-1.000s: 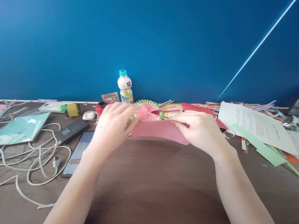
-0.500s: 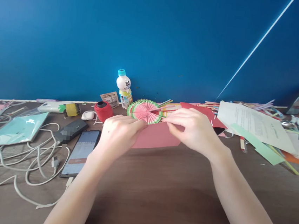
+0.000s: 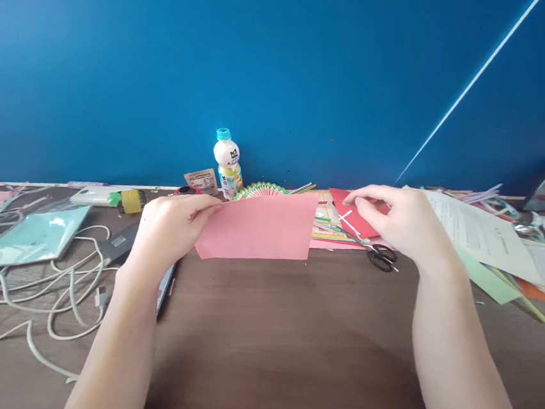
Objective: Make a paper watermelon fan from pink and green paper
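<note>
A pink sheet of paper [image 3: 261, 226] hangs from my left hand [image 3: 169, 227], whose thumb and fingers pinch its upper left corner. The sheet partly covers a pink and green pleated paper fan [image 3: 261, 191] behind it. My right hand [image 3: 391, 216] is off the sheet, over the red paper [image 3: 364, 223] to the right, with thumb and fingers apart and nothing seen between them. Below its fingers lie white paper strips [image 3: 350, 223] and black-handled scissors [image 3: 382, 257].
A bottle [image 3: 228, 165] stands by the blue wall. At left are a blue-green packet [image 3: 31, 236], tangled white cables [image 3: 68, 300], a dark power bank [image 3: 119, 243] and a partly hidden phone [image 3: 165, 290]. Printed sheets [image 3: 491, 232] and a green paper [image 3: 485, 276] lie at right.
My left hand has moved left with the pink sheet, which now covers much of the fan. My right hand has moved right, away from the sheet, and the scissors have come into view.
</note>
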